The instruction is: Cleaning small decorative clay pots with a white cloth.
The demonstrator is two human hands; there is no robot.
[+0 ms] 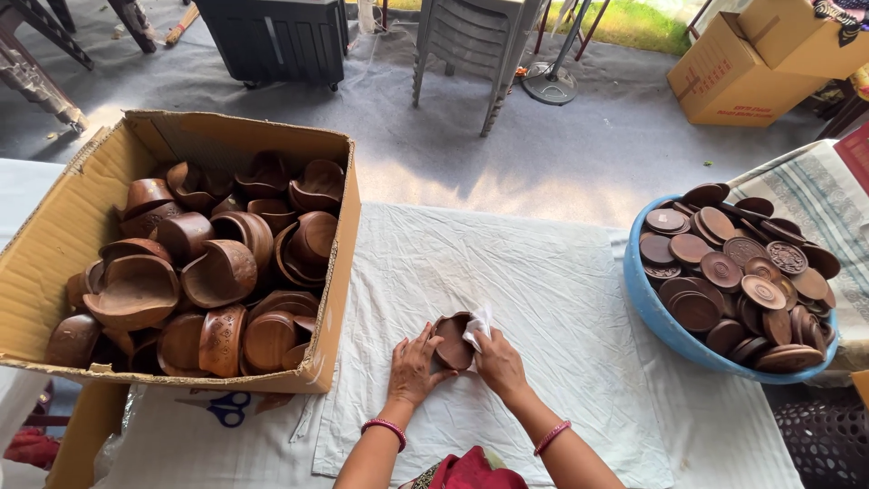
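Left hand curled around a small brown carved wooden bowl, gripping its left side. Right hand pinches a crumpled white cloth against the bowl's rim. Bowl sits near the front edge of the table, over a creased white sheet. Open cardboard box of similar bowls toward the left edge; blue plastic tub of round wooden lids at the right edge.

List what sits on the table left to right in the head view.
Cardboard box full of brown bowls → scissors under the box's near edge → left hand → small brown bowl → white rag with the right hand → blue tub of round brown lids.
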